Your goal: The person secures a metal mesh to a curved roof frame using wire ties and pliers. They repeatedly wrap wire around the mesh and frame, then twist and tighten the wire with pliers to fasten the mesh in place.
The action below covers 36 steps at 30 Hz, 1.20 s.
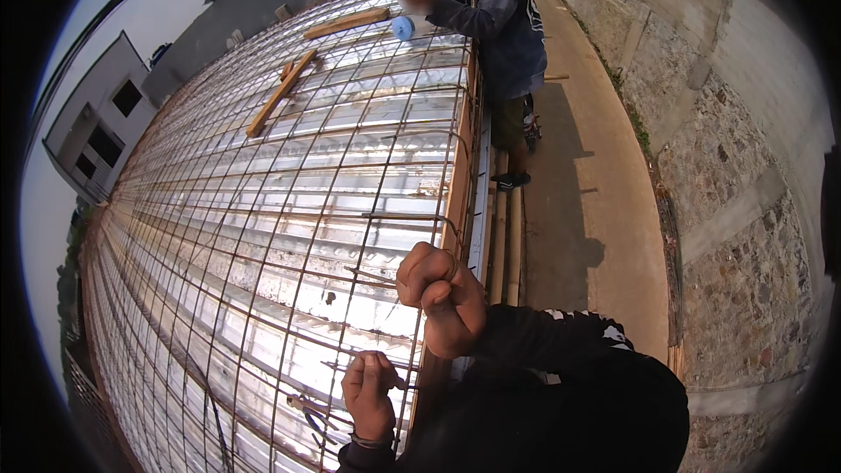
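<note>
My right hand (442, 298) is curled into a fist above the edge of the steel deck, its thumb pressed against the bent fingers. Lower and to its left, my left hand (368, 394) pinches thumb and forefinger together over the rebar mesh (302, 271). Whatever lies inside either hand is too small or hidden to make out. Under the mesh spreads shiny corrugated metal decking (385, 302). Beside my left hand, a thin tool with handles (307, 407) seems to lie on the mesh; its kind is unclear.
A wooden edge board (460, 171) runs along the deck's right side. Further ahead, a co-worker (504, 35) stands on the concrete path (626, 271) near a blue round object (402, 28). Timber pieces (282, 95) lie on the mesh. A stone wall (736, 175) borders the path.
</note>
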### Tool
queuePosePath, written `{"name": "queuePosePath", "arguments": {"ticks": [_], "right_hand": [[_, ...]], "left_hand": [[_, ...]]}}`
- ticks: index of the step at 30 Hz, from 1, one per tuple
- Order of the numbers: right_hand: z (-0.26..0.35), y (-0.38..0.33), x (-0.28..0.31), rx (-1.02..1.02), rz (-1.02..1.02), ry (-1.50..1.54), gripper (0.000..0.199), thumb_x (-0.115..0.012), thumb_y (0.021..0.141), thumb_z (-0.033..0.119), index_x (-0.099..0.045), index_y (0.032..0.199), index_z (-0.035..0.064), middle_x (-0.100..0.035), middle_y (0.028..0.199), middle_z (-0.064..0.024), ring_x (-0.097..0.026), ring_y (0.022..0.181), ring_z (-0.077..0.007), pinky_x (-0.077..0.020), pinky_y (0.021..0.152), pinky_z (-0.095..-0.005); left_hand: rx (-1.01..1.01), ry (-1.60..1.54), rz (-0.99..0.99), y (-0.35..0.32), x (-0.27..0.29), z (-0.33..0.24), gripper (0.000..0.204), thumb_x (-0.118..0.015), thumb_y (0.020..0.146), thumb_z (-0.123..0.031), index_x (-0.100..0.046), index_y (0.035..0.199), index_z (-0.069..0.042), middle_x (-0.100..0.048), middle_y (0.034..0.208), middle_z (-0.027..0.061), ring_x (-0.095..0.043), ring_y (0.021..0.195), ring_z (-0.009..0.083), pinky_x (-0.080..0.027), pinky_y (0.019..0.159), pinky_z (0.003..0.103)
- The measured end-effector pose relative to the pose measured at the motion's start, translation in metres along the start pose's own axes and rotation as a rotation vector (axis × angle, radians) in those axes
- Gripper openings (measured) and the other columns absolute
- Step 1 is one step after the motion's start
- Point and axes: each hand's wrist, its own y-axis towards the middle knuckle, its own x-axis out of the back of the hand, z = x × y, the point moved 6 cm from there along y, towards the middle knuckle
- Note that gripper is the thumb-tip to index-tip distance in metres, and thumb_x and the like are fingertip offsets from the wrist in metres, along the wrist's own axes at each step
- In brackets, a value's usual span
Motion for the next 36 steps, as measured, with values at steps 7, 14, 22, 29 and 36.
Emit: {"name": "queuePosePath", "arguments": {"ticks": [7,14,22,29,36], "right_hand": [[-0.013,0.007,-0.020,0.223,0.379,-0.916,0.011,-0.065,0.090,0.012,-0.061,0.093,0.0021,-0.066,0.088,-0.0146,-0.066,0.081,-0.0313,-0.0520,0.068,-0.0446],[-0.027,-0.006,-0.005,-0.549,0.953,-0.748,0.042,-0.058,0.097,0.043,-0.062,0.080,0.0044,-0.063,0.069,-0.0149,-0.063,0.064,-0.0384,-0.0499,0.065,-0.0479],[-0.007,-0.032,-0.028,-0.807,1.338,-0.268,0.057,-0.054,0.099,0.053,-0.058,0.075,0.0007,-0.053,0.059,-0.0119,-0.055,0.056,-0.0290,-0.0430,0.056,-0.0414],[0.008,-0.043,-0.044,-1.070,1.249,0.503,0.053,-0.054,0.101,0.051,-0.059,0.080,0.0029,-0.052,0.066,0.0006,-0.047,0.063,-0.0093,-0.0380,0.059,-0.0299],[-0.009,-0.047,-0.032,-1.279,1.059,0.374,0.039,-0.066,0.098,0.036,-0.061,0.082,0.0011,-0.058,0.064,-0.0003,-0.054,0.058,-0.0132,-0.0438,0.056,-0.0308]], "left_hand": [[-0.114,0.276,-0.012,-0.021,-0.020,-0.035,0.019,-0.058,0.101,-0.011,-0.067,0.103,0.006,-0.068,0.084,0.0044,-0.052,0.068,0.0054,-0.041,0.063,0.021],[-0.310,0.575,-0.100,-0.016,0.004,-0.080,0.010,-0.066,0.093,-0.003,-0.069,0.088,0.005,-0.065,0.072,0.0054,-0.053,0.060,0.0069,-0.038,0.054,0.022],[-0.423,0.625,0.022,0.001,0.000,-0.092,0.018,-0.063,0.095,-0.013,-0.066,0.092,0.005,-0.060,0.076,0.0078,-0.054,0.064,0.0130,-0.040,0.058,0.027],[-0.455,0.211,0.238,-0.007,-0.036,-0.050,0.050,-0.055,0.100,-0.046,-0.066,0.112,0.002,-0.064,0.104,0.0193,-0.064,0.096,0.0267,-0.051,0.083,0.036],[-0.449,0.359,0.065,-0.008,-0.023,-0.051,0.036,-0.060,0.100,-0.032,-0.060,0.089,0.002,-0.060,0.086,0.0122,-0.057,0.077,0.0184,-0.044,0.070,0.029]]}}
